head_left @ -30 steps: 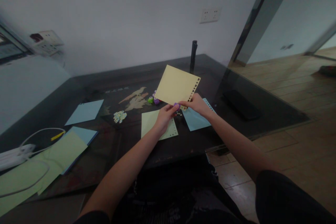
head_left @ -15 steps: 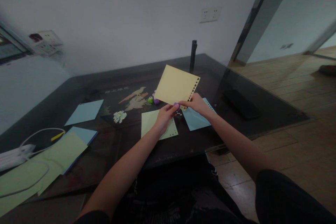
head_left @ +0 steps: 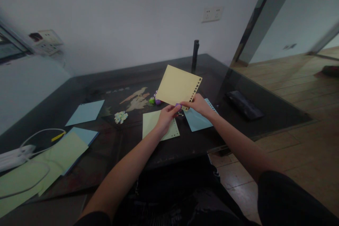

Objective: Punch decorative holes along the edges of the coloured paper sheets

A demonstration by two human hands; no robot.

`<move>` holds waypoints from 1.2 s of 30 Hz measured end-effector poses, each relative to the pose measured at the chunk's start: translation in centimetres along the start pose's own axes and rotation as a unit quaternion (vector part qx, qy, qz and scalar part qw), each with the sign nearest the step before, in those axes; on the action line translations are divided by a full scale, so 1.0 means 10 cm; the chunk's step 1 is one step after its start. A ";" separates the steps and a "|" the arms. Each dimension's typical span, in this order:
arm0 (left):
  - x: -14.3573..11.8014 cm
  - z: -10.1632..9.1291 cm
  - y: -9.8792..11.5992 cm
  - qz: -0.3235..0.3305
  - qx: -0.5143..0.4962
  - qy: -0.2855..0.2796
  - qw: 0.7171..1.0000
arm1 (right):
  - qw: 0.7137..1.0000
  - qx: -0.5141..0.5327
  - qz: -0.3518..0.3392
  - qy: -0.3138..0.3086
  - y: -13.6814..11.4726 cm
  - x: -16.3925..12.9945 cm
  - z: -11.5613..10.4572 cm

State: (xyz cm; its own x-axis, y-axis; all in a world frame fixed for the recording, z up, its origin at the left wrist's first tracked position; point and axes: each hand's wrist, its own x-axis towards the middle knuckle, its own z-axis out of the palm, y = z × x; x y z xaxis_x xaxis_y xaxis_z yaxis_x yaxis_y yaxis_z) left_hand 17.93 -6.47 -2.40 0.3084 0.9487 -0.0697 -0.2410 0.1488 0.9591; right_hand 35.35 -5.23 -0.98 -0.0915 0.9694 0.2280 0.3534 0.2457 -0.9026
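My right hand [head_left: 199, 105] is closed on the edge of a yellow sheet of paper [head_left: 177, 85], held tilted above the table. Hearts and other small shapes are cut out in a row along the sheet's right edge. Pinched in my left hand [head_left: 166, 117] is a small purple craft punch [head_left: 178, 105] at the sheet's lower corner; my fingers partly cover it. Beneath my hands lie a pale green sheet [head_left: 150, 122] and a blue sheet [head_left: 197, 120], both with punched edges. Small paper bits [head_left: 180, 114] lie between them. Green and purple craft punches [head_left: 158, 101] stand just behind the yellow sheet.
A heap of paper cut-outs [head_left: 121, 117] and another blue sheet [head_left: 86, 112] lie left on the dark table [head_left: 111, 159]. Further left are more green sheets [head_left: 62, 152] and a white power strip [head_left: 16, 158] with its cable. A black case [head_left: 244, 105] lies right; a black upright post [head_left: 195, 56] stands behind.
Almost nothing differs. Both hands, the yellow sheet and the punch keep practically the same place.
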 end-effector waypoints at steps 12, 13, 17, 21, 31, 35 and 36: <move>0.01 0.00 -0.01 0.005 0.011 0.009 1.000 | 1.000 -0.004 0.018 0.007 -0.07 -0.02 0.01; 0.01 0.00 -0.01 0.006 0.010 0.010 1.000 | 1.000 -0.001 0.014 0.007 -0.07 -0.02 0.01; 0.00 0.00 -0.01 0.008 0.010 0.010 1.000 | 1.000 -0.001 0.009 0.009 -0.05 -0.02 0.01; 0.01 0.00 -0.01 0.009 0.012 0.008 1.000 | 1.000 0.005 0.016 0.012 -0.05 -0.02 0.01; 0.00 0.01 0.00 0.006 0.011 0.008 1.000 | 1.000 -0.009 0.023 0.019 -0.03 -0.02 0.02; 0.00 0.00 0.00 0.005 0.010 0.004 1.000 | 0.999 -0.017 0.023 0.019 -0.04 -0.03 0.02; 0.00 0.00 -0.01 0.006 0.011 0.003 1.000 | 0.999 -0.019 0.023 0.019 -0.05 -0.03 0.02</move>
State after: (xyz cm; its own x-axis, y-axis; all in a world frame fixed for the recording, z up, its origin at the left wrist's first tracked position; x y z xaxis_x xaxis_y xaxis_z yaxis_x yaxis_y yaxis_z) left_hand 17.96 -6.48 -2.46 0.2995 0.9522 -0.0601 -0.2248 0.1317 0.9655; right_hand 35.04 -5.60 -0.67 -0.0387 0.9790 0.2003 0.3911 0.1993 -0.8985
